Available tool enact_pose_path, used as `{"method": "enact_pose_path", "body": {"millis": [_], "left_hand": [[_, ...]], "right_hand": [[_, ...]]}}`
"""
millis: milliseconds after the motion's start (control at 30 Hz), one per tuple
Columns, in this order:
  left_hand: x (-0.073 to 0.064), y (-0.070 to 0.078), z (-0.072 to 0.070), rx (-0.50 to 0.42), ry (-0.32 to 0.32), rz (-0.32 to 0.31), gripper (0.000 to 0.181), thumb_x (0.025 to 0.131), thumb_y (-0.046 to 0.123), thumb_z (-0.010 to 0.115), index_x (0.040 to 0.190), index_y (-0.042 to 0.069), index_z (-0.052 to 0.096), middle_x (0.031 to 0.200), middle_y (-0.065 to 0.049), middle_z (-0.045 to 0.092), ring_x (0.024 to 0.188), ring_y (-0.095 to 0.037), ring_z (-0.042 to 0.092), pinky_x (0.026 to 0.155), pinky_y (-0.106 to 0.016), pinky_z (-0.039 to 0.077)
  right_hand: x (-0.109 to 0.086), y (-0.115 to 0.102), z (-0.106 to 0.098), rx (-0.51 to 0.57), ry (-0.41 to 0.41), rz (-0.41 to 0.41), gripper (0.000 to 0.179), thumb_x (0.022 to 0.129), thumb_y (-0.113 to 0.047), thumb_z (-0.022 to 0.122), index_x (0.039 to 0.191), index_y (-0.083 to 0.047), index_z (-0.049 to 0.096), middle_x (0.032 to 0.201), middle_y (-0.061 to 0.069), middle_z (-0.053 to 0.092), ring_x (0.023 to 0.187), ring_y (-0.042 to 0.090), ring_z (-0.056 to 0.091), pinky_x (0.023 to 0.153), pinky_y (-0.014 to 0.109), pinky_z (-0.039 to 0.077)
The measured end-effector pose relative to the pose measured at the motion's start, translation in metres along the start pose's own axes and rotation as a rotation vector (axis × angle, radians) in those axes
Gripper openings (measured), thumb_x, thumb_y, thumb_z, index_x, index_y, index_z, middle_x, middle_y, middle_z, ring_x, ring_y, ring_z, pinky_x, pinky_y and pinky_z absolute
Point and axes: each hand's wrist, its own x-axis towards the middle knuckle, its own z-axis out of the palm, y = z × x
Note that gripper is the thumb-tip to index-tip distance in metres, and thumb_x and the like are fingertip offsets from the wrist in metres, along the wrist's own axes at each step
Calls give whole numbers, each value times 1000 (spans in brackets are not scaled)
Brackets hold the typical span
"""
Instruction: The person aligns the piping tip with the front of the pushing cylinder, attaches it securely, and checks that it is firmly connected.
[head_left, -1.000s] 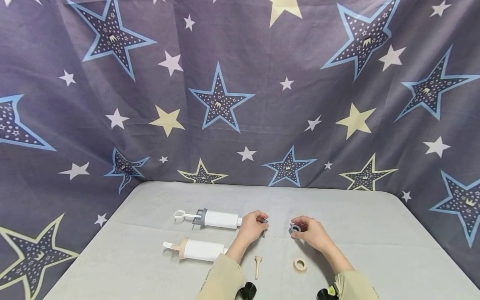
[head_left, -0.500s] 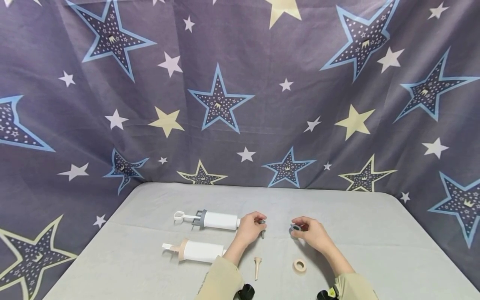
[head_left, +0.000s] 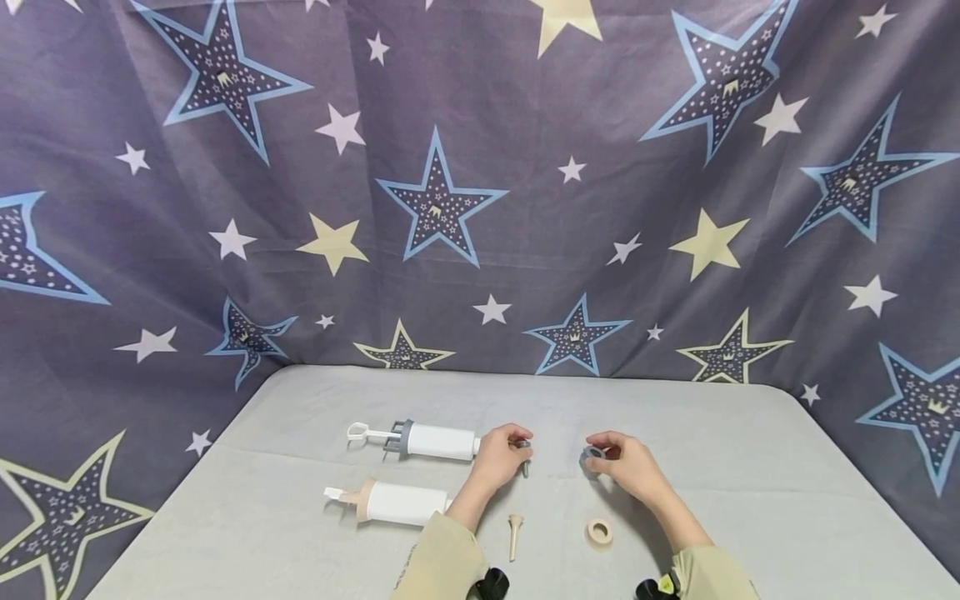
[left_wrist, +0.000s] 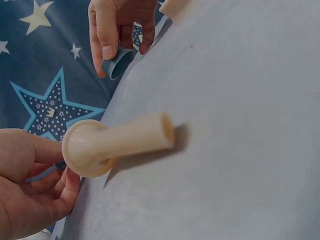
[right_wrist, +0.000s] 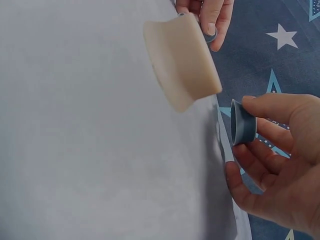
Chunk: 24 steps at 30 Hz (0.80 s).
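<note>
Head view: right hand (head_left: 628, 468), right of lower centre, pinches grey ring (right_wrist: 245, 125); left hand (head_left: 501, 454), lower centre, pinches grey nozzle (head_left: 525, 470). Nearer frame bottom we see beige nozzle (head_left: 514, 533), beige ring (head_left: 591, 533). Lower left, grey-collared syringe (head_left: 442, 442), beige-collared syringe (head_left: 407, 503); starry curtain (head_left: 525, 242) fills upper frame behind table (head_left: 720, 467).

In the head view, the left hand (head_left: 501, 454) covers part of the gray nozzle (head_left: 526, 469) and the front tip of the gray-collared syringe (head_left: 441, 442); the left forearm (head_left: 471, 502) hides the beige-collared syringe's (head_left: 405, 502) end. Lettering (head_left: 406, 573) on the left sleeve (head_left: 450, 557) is too small to read. The left wrist view crops the beige ring (left_wrist: 175, 7), the right wrist view the right hand (right_wrist: 296, 175).
</note>
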Motion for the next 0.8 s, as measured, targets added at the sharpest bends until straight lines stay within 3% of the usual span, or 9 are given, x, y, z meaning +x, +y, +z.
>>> {"method": "enact_pose_path", "body": {"millis": [300,500,800], "left_hand": [[1,3,-5,-14,-8,12,15,78,7,67,93,5,68,85,-3,64,68,-8,53,62,-23,44],[0,6,-9,-6,28,57,12,78,7,67,89,5,69,85,-3,61,68,-8,53,59,-20,43],[0,12,-14,-9,59,75,12,78,8,67,90,4,69,88,-4,61,71,-10,53,63,-21,44]], "right_hand": [[1,0,2,1,39,-16,31,74,-14,71,104,-6,66,97,6,66,82,14,58,67,25,44],[1,0,3,22,42,-12,31,74,-13,71,104,-6,66,96,6,66,83,14,57,65,24,44],[1,-3,2,40,64,-20,31,74,-12,71,104,-4,66,96,8,66,83,17,59,68,25,44]]}}
